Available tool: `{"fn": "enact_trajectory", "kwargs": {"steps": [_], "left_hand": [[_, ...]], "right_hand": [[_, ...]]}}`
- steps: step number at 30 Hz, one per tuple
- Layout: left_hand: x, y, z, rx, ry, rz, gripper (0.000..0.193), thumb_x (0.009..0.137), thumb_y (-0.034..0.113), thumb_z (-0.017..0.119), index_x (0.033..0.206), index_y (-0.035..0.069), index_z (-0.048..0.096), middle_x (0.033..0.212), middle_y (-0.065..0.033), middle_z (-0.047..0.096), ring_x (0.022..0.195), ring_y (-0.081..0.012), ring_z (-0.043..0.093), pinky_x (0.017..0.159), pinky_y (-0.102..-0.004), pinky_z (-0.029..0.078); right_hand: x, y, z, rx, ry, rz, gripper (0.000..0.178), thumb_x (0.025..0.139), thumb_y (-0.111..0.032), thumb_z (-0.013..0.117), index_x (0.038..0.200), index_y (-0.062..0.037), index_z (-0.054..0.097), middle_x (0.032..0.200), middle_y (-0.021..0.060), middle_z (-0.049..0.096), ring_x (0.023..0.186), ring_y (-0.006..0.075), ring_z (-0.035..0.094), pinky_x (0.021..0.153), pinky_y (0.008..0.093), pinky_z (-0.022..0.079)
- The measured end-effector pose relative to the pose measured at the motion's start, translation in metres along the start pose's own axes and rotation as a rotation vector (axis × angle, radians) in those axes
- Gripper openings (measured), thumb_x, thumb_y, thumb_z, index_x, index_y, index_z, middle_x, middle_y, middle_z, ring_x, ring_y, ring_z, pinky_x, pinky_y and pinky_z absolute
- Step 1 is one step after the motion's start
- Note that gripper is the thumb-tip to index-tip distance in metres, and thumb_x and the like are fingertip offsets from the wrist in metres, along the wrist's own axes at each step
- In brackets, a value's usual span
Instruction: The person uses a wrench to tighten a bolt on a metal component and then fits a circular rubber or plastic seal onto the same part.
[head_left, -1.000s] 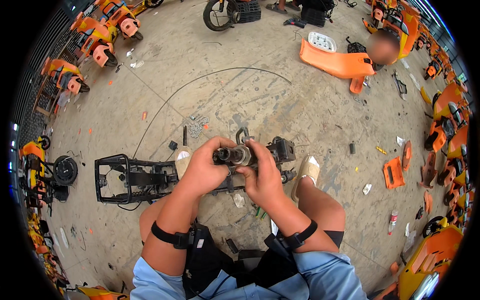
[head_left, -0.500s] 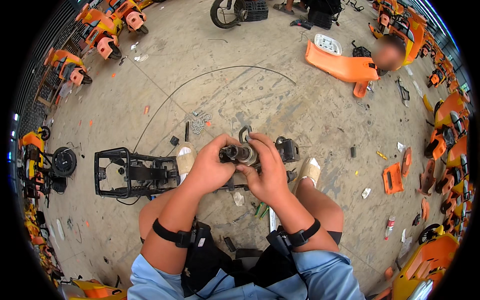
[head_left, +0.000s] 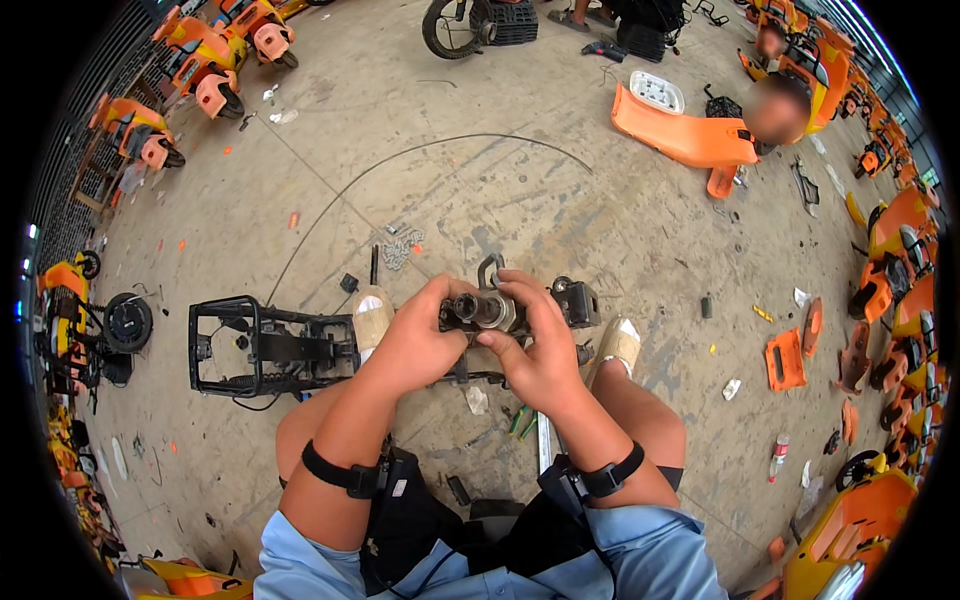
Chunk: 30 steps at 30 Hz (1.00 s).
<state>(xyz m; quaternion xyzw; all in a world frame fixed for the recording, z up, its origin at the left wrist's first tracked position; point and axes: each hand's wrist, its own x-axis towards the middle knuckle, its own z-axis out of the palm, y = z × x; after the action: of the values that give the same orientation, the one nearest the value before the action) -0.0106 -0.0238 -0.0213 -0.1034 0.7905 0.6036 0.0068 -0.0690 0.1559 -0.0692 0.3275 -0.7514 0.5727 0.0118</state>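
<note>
Between my legs lies a bare black scooter frame, stretching to the left. At its right end a greasy metal steering tube points up toward me, with a shiny metal ring around it. My left hand is closed around the near left side of the tube, thumb pressed against it. Curled about the metal ring is my right hand, its thumb on the near side. A bent dark metal hook rises just beyond my fingers. The undersides of the tube parts are hidden by my hands.
A silver chain and a long thin cable lie on the concrete ahead. Green-handled pliers sit close to me. An orange body panel lies far right, near another person. Rows of orange scooters stand along both sides.
My right thumb and fingers have shifted slightly around the metal ring, baring more of it. Another person's head has come into view at the far right.
</note>
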Motion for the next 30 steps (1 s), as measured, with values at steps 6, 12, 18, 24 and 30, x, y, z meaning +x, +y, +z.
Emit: {"fn": "enact_trajectory", "kwargs": {"steps": [6,12,18,24,30], "left_hand": [[0.000,-0.004,0.000,-0.093,-0.014,0.041,0.043,0.079,-0.014,0.058,0.119,0.000,0.061,0.117,-0.0120,0.070,0.115,-0.0190,0.065,0.100,-0.0341,0.051],[0.001,-0.004,-0.002,-0.066,-0.043,0.031,0.045,0.077,-0.016,0.053,0.119,0.000,0.061,0.119,-0.0117,0.070,0.114,-0.0200,0.065,0.101,-0.0343,0.050],[0.000,0.000,0.001,-0.124,-0.012,-0.008,0.055,0.076,-0.017,0.053,0.128,0.000,0.062,0.125,-0.0132,0.070,0.119,-0.0211,0.065,0.104,-0.0350,0.050],[0.005,0.003,-0.001,-0.181,-0.073,0.014,0.073,0.068,-0.022,0.052,0.135,0.003,0.065,0.132,-0.0114,0.069,0.126,-0.0220,0.063,0.110,-0.0352,0.047],[0.011,-0.005,-0.001,-0.045,-0.061,0.165,0.057,0.072,-0.018,0.061,0.124,0.004,0.069,0.130,-0.0107,0.069,0.124,-0.0250,0.064,0.106,-0.0350,0.050]], "right_hand": [[0.005,-0.014,-0.001,-0.056,0.013,0.050,0.069,0.075,-0.013,0.090,0.132,-0.0021,0.052,0.141,0.0202,0.058,0.130,0.0414,0.056,0.107,0.0475,0.046],[0.005,-0.006,0.001,-0.081,-0.012,-0.025,0.069,0.077,-0.012,0.089,0.133,-0.0033,0.052,0.142,0.0194,0.058,0.130,0.0409,0.057,0.104,0.0477,0.047],[0.004,-0.013,-0.001,-0.056,-0.010,0.030,0.068,0.077,-0.012,0.089,0.133,-0.0035,0.051,0.146,0.0226,0.053,0.128,0.0429,0.057,0.104,0.0480,0.049],[0.006,-0.015,-0.002,-0.116,0.075,-0.025,0.065,0.073,-0.011,0.092,0.125,-0.0031,0.054,0.133,0.0212,0.057,0.120,0.0426,0.061,0.094,0.0452,0.055],[0.001,-0.017,0.002,-0.174,0.079,-0.065,0.060,0.079,-0.012,0.087,0.128,-0.0004,0.054,0.133,0.0240,0.061,0.117,0.0433,0.064,0.094,0.0442,0.055]]}}
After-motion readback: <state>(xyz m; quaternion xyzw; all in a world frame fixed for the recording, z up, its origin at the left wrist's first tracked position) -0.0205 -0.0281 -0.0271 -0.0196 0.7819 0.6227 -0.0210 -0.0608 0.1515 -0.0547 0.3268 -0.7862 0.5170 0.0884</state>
